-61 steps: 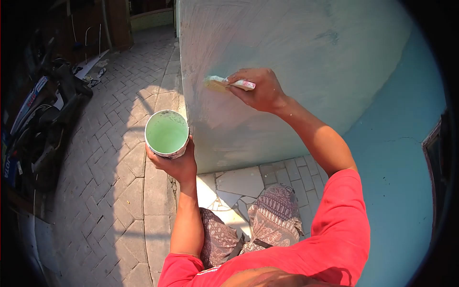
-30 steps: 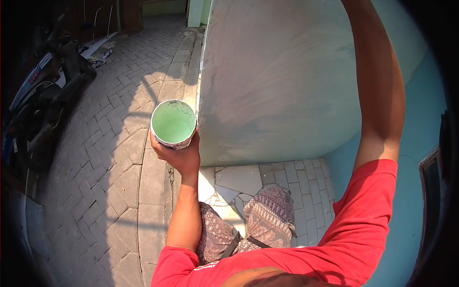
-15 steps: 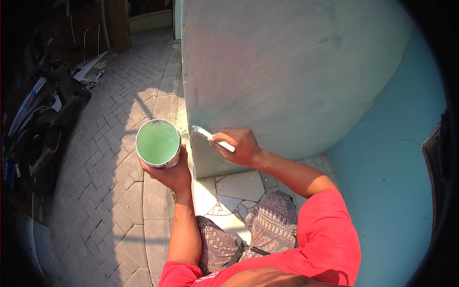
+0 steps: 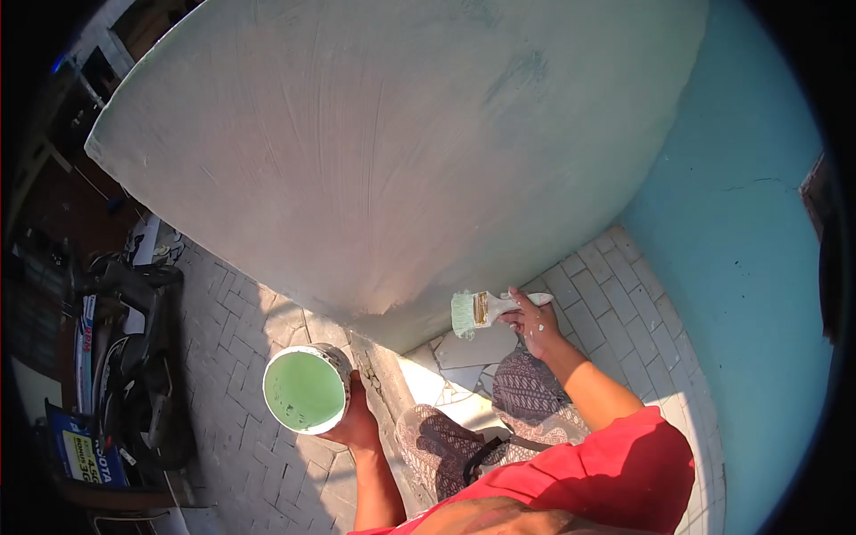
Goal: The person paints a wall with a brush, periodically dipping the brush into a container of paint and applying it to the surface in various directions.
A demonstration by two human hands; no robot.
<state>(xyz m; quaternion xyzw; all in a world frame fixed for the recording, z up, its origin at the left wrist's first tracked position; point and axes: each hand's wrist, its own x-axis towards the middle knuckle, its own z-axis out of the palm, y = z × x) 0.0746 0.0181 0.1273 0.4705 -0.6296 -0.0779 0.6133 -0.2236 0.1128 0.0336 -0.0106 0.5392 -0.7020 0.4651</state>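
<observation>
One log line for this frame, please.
left hand: holds paint tub of green paint | right hand: holds paintbrush, bristles green, low by wall

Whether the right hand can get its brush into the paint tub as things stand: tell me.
Probably yes. The right hand holds the paintbrush by its handle, bristles pointing left. The left hand holds the paint tub open-topped, lower and further left. Nothing shows between brush and tub.

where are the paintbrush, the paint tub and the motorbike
paintbrush (image 4: 481, 308): head view, on the metal ferrule between bristles and handle
paint tub (image 4: 330, 356): head view, on its upper right rim
motorbike (image 4: 147, 357): head view, on its dark body
</observation>
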